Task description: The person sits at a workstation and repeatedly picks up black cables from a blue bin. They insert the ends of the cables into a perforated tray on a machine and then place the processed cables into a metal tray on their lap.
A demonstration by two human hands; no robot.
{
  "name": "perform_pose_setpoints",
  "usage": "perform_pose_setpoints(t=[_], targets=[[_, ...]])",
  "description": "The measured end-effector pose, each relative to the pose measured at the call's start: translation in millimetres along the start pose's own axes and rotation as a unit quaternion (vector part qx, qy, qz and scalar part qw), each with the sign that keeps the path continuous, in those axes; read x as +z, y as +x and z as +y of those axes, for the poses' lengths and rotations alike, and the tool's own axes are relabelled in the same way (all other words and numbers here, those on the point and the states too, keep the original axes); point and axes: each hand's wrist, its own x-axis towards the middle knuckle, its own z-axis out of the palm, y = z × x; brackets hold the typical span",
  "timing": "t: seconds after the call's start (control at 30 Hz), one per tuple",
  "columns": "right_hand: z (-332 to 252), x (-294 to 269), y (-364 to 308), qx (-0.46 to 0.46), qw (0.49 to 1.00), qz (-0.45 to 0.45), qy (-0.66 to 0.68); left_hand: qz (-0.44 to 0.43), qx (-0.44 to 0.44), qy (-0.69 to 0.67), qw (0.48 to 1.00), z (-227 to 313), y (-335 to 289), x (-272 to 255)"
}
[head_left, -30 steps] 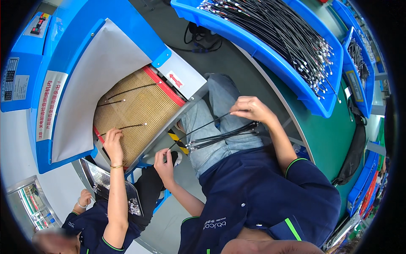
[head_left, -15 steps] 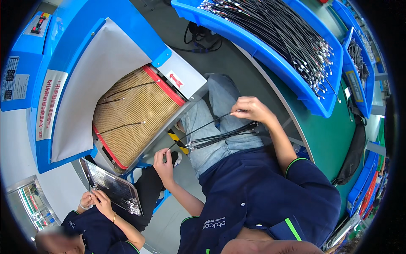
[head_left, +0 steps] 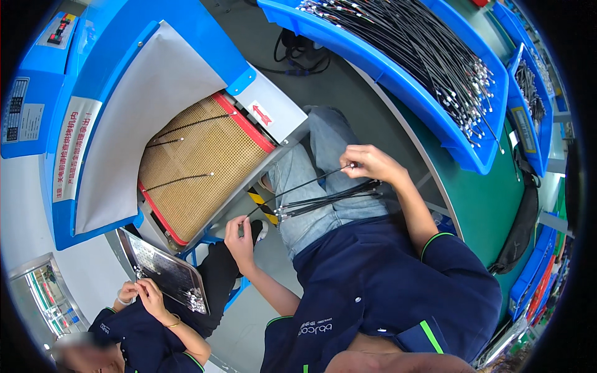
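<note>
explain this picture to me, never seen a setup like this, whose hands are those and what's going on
There's no robot here: these are a person's bare hands, seen from above by a fisheye camera worn on their head, which bends straight edges. The left hand and right hand hold a thin black cable between them. A bundle of cables lies across the lap. Three more cables lie on the mesh belt of a blue-and-white machine. Upper right, a blue bin is piled with cables. Lower left is a co-worker.
</note>
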Motion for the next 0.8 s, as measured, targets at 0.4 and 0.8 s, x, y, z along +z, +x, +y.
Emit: perform_pose_setpoints(t=[0.4, 0.8], targets=[[-10.3, 36.3, 55.7, -0.105, 0.989, 0.054, -0.088, 0.048, 0.032, 0.062, 0.996, -39.8, 66.7, -35.3], [-13.5, 98.2, 122.1, -0.076, 0.977, 0.164, -0.109, 0.034, 0.103, 0.131, 0.985, -78.1, 180.1, -54.5]])
